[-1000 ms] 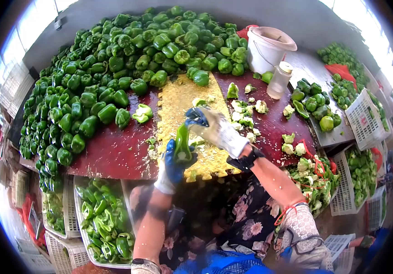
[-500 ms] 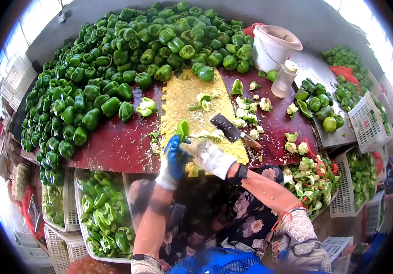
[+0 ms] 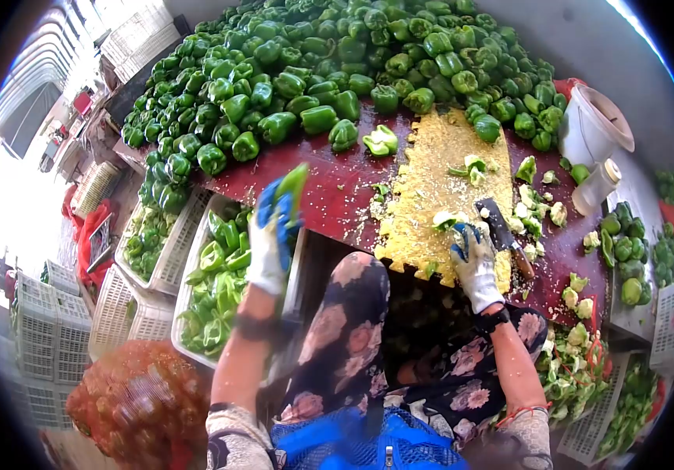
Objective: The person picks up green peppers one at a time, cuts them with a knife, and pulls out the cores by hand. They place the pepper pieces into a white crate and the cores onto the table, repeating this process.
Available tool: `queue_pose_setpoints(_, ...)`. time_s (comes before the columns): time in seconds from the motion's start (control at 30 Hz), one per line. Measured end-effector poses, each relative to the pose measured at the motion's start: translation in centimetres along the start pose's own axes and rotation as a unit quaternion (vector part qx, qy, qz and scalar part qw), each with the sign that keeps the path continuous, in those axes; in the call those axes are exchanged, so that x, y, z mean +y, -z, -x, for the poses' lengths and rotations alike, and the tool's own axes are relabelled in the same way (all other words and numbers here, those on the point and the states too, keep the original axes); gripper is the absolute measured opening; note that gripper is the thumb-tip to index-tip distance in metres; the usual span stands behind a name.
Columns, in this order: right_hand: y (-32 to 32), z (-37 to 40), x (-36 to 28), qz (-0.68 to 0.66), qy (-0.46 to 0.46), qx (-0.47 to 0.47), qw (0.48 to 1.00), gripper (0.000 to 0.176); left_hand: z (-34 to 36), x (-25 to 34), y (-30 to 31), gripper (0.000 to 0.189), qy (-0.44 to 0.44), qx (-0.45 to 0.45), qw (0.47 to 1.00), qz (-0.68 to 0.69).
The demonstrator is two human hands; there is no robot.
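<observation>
My left hand (image 3: 273, 239), in a white and blue glove, is raised over the table's front edge beside a crate of cut peppers (image 3: 216, 294). Its fingers are closed on a green pepper piece (image 3: 293, 186), slightly blurred. My right hand (image 3: 474, 266), gloved alike, rests at the front of the yellow foam mat (image 3: 439, 188), fingers bent and apart. Just beyond its fingertips lies a pale pepper core (image 3: 448, 219). A cleaver (image 3: 497, 227) with a wooden handle lies immediately right of that hand. Another cut pepper (image 3: 380, 140) sits left of the mat.
Whole green peppers (image 3: 290, 63) are heaped across the back of the red table (image 3: 329, 184). Cores and scraps (image 3: 529, 211) lie right of the cleaver. A white bucket (image 3: 591, 129) and a clear bottle (image 3: 597, 188) stand at right. A red net sack (image 3: 141, 399) is at lower left.
My hands have come apart: the left swung left with the pepper piece toward the crate, the right went to the mat beside the cleaver. The head view has turned left.
</observation>
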State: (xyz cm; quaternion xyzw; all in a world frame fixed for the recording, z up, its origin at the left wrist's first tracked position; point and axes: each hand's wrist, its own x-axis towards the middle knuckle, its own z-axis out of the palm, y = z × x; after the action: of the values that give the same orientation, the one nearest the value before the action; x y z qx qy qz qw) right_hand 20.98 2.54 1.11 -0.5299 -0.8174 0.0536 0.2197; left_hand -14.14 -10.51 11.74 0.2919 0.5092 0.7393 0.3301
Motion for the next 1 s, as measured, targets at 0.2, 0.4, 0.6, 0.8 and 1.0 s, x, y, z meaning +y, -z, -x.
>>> queue_pose_setpoints(0.2,-1.9,-0.1,0.1,0.058,0.001,-0.025,0.998,0.046,2.5,-5.9,12.4,0.052,-0.075,0.122,0.766,-0.627)
queue_pose_setpoints(0.4,-1.2,0.1,-0.3,0.079,0.005,-0.028,0.996,0.046,5.2,-12.4,12.2,0.074,0.104,-0.021,0.536,-0.838)
queue_pose_setpoints(0.6,-2.1,0.4,-0.2,0.07,-0.017,-0.013,0.997,0.044,2.5,-12.8,12.7,0.067,0.123,0.001,0.547,-0.828)
queue_pose_setpoints(0.8,-1.1,0.7,-0.4,0.073,-0.007,-0.006,0.997,0.046,1.6,-10.7,11.3,0.085,0.144,-0.029,0.593,-0.791)
queue_pose_setpoints(1.0,-1.6,0.7,0.0,0.097,0.042,0.039,0.994,0.051,-5.4,-7.4,5.2,0.055,-0.156,0.02,0.718,-0.678)
